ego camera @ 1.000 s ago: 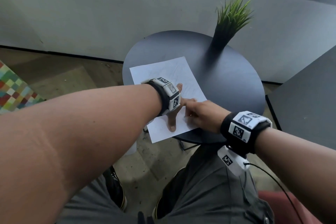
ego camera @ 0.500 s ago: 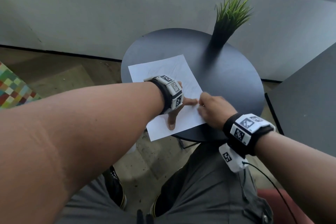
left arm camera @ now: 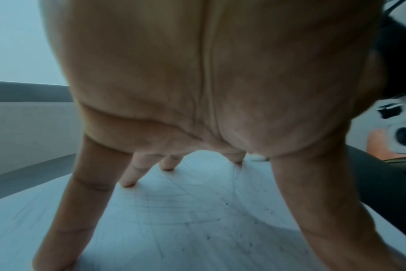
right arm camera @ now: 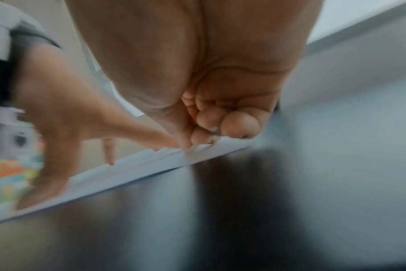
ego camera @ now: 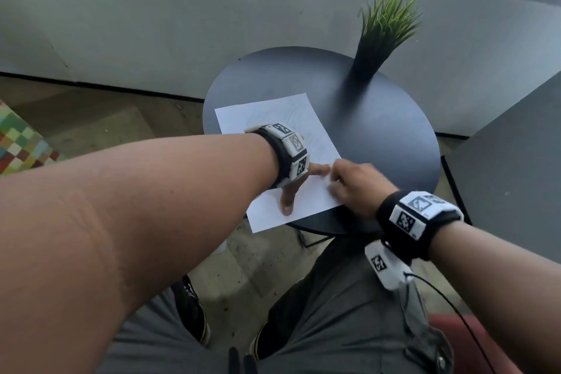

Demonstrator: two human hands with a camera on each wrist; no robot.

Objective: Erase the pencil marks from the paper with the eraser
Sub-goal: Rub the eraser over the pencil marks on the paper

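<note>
A white paper (ego camera: pixel 273 118) lies on the round black table (ego camera: pixel 379 136), its near corner hanging over the rim. My left hand (ego camera: pixel 291 191) presses it flat with spread straight fingers (left arm camera: pixel 132 176); faint pencil marks (left arm camera: pixel 174 207) and dark crumbs show under the palm. My right hand (ego camera: pixel 352 182) is at the paper's right edge, fingers curled tight (right arm camera: pixel 209 124). Its fingertips pinch a small pale eraser (right arm camera: pixel 201 146) down on the sheet (right arm camera: pixel 139 165). The eraser is mostly hidden and blurred.
A green plant in a black pot (ego camera: pixel 385 24) stands at the table's far right. A dark cabinet (ego camera: pixel 516 146) is close on the right. A grey wall runs behind, and a chequered mat (ego camera: pixel 18 143) lies on the floor at left.
My right hand has slid from the paper's middle out to its right edge, then a little back toward me. The left hand has stayed pressed on the sheet.
</note>
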